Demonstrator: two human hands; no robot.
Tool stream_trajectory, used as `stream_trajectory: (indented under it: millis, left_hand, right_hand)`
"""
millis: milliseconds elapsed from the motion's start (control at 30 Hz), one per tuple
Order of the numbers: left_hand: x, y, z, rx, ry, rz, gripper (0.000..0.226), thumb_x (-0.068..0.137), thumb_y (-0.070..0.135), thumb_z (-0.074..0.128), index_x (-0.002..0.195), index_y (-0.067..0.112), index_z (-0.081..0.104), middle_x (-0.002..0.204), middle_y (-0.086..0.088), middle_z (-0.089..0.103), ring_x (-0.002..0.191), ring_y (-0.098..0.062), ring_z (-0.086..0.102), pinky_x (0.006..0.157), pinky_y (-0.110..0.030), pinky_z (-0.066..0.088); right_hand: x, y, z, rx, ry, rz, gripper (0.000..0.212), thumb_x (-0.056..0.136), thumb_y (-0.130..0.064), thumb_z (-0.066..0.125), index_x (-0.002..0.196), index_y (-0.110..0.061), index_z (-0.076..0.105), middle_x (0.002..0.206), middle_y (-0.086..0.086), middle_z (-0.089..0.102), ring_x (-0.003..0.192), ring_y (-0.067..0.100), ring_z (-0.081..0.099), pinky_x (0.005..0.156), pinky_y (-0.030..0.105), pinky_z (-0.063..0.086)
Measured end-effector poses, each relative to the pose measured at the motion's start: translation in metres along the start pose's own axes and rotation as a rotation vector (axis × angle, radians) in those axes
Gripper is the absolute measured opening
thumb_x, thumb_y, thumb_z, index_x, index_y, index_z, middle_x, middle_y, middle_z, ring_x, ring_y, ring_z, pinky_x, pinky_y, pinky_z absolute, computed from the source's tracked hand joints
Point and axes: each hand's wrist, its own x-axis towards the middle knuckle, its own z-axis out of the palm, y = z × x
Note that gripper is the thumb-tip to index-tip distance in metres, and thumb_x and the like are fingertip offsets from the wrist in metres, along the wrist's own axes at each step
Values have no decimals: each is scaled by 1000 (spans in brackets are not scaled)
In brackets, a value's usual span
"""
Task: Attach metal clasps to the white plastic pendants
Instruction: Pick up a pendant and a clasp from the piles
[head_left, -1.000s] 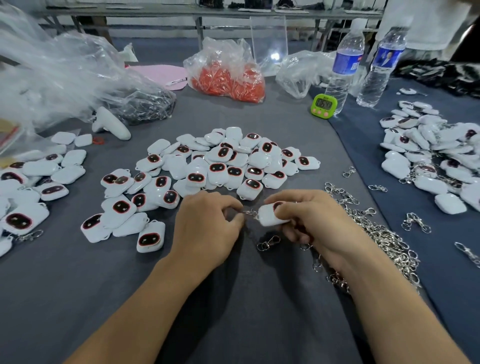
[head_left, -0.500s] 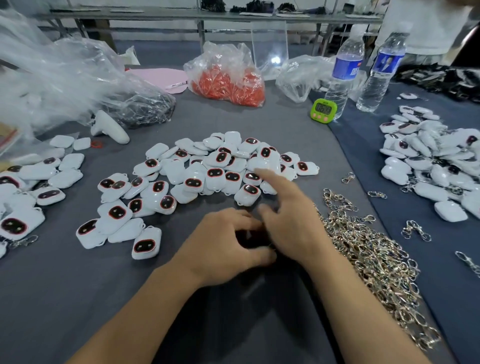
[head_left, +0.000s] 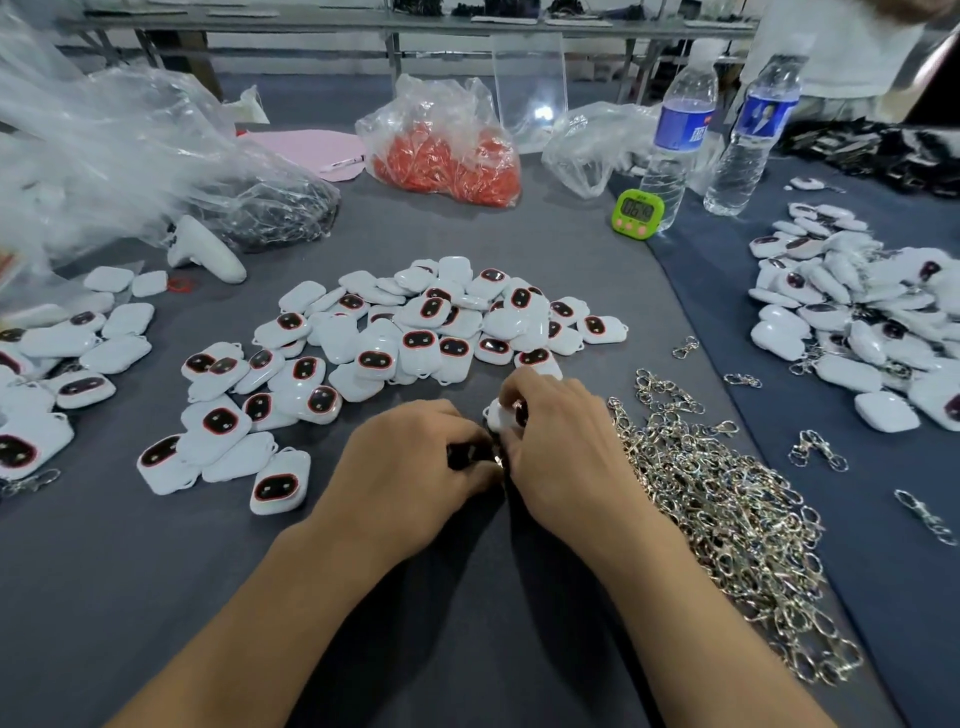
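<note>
A pile of white plastic pendants (head_left: 415, 332) with dark red-rimmed faces lies mid-table. A heap of silver metal clasps (head_left: 727, 499) lies to its right. My right hand (head_left: 566, 452) grips one white pendant (head_left: 500, 415) just in front of the pile, its fingers curled over most of it. My left hand (head_left: 410, 462) is curled against it from the left, thumb and fingers pinching a small metal clasp (head_left: 497, 460), of which only a glint shows between the hands.
More pendants lie at the left edge (head_left: 57, 364) and on the right (head_left: 857, 322), some with clasps on. At the back are clear plastic bags (head_left: 104, 156), an orange-filled bag (head_left: 447, 161), a green timer (head_left: 638, 210), two water bottles (head_left: 680, 130), and a white controller (head_left: 205, 249).
My right hand reached forward to the near edge of the pile, then drew back gripping a pendant. Both hands have come together again. The view has tilted slightly.
</note>
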Motion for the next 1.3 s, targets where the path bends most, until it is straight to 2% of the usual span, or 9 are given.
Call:
stream_trajectory:
  millis: [133,233,333,467,567,933,1000,1100,1300]
  left_hand:
    - [-1,0,0,40,20,-54,15,83,50,72,97,45,75,91,20,64,88,-3,59,72,-32,48]
    - [-3,0,1,20,45,-64,11,85,47,72,94,43,75,90,19,67,87,-6,61,74,-35,49]
    - [-4,1,2,-58,144,-142,13,87,51,68,96,43,74,90,21,72,86,-6,64,78,-37,52]
    - [1,-1,4,-340,172,-212,5,87,34,74,90,36,78,83,23,74,82,1,69,80,-34,56]
    - [4,0,6,-544,167,-231,15,84,20,78,85,35,77,78,24,74,77,6,70,75,-21,56]
    - [3,2,7,-550,265,-254,29,78,14,83,74,42,77,72,26,72,70,6,69,65,-5,48]
    - [2,3,6,-512,307,-272,25,78,21,83,71,44,77,71,29,71,69,9,67,66,-3,45]
    - [3,4,5,-467,335,-268,26,75,24,85,66,46,73,68,32,68,67,11,65,66,-2,43]
    - [3,4,4,-526,326,-169,31,75,14,85,70,43,76,67,27,70,62,7,65,58,-3,43]
  right_hand:
    - [-2,3,-2,179,57,0,50,77,8,61,114,-25,66,109,-6,62,94,16,64,77,20,47]
    - [-2,6,-2,256,95,25,36,80,7,64,100,-22,72,102,-7,63,88,7,58,72,7,37]
    - [0,6,-3,385,156,133,24,87,-8,66,95,-30,65,93,-13,67,82,7,59,72,13,42]
    - [-1,2,-4,631,10,256,16,86,-16,71,90,-29,62,79,-6,71,69,19,68,67,41,59]
    - [-4,2,-6,801,-62,274,17,80,-9,77,83,-22,66,68,2,68,53,21,64,52,38,55]
    - [-4,3,-5,700,125,381,16,71,-10,78,74,-22,67,63,-5,66,56,13,62,57,34,56]
    - [-6,2,-4,505,167,334,16,73,-18,81,75,-26,66,64,-12,67,60,2,60,56,11,47]
    - [-11,-4,-4,363,239,249,15,73,-21,79,78,-28,66,67,-17,67,74,-7,60,60,4,40]
    - [-12,-10,-4,489,121,220,13,77,-18,79,76,-30,78,66,-26,70,60,-8,64,54,5,42]
